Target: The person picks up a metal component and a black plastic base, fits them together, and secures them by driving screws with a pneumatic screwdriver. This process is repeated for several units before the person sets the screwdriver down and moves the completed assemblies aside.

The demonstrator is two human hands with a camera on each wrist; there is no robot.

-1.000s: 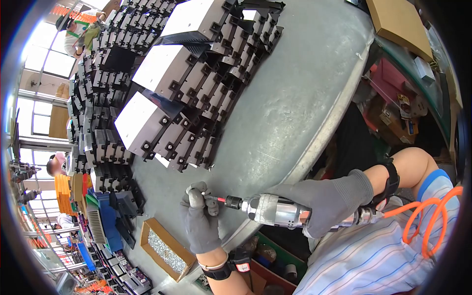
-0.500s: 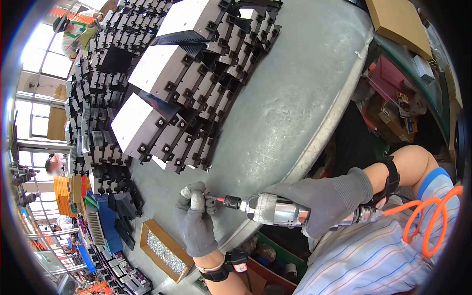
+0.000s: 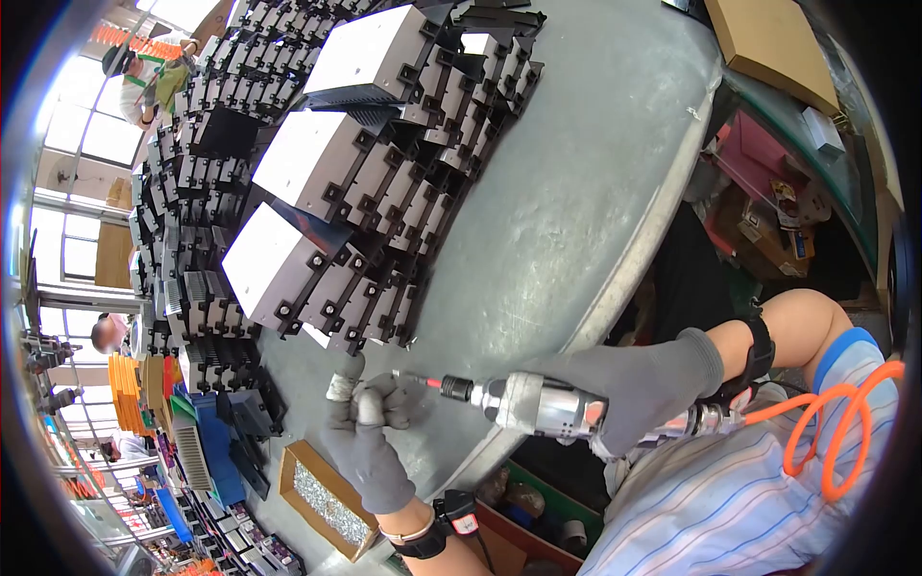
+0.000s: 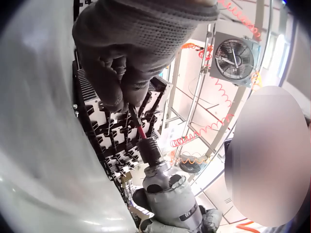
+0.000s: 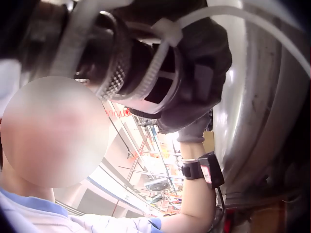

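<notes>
My gloved right hand [image 3: 629,394] grips a silver air screwdriver [image 3: 547,408], held level with its bit pointing left. An orange coiled hose [image 3: 816,398] runs from its rear end. The thin bit [image 3: 418,379] has a red band and sits in a black chuck [image 3: 456,388]. My gloved left hand [image 3: 370,432] is just left of the bit's tip, fingers curled; I cannot tell whether small parts are inside them. In the left wrist view, the left fingertips [image 4: 114,99] overlap the end of the bit. Close by is an open cardboard box [image 3: 288,470] of small shiny screws.
Stacked metal housings with white tops [image 3: 307,158] and black brackets stand on the grey table [image 3: 538,221], beyond the left hand. The table's rounded edge [image 3: 663,211] runs beside the right arm. A cardboard box [image 3: 773,53] lies at far right. Another person [image 3: 144,82] is in the background.
My left hand has drawn back leftward from the bit's tip, leaving the tip exposed. The screwdriver stays almost in place in my right hand.
</notes>
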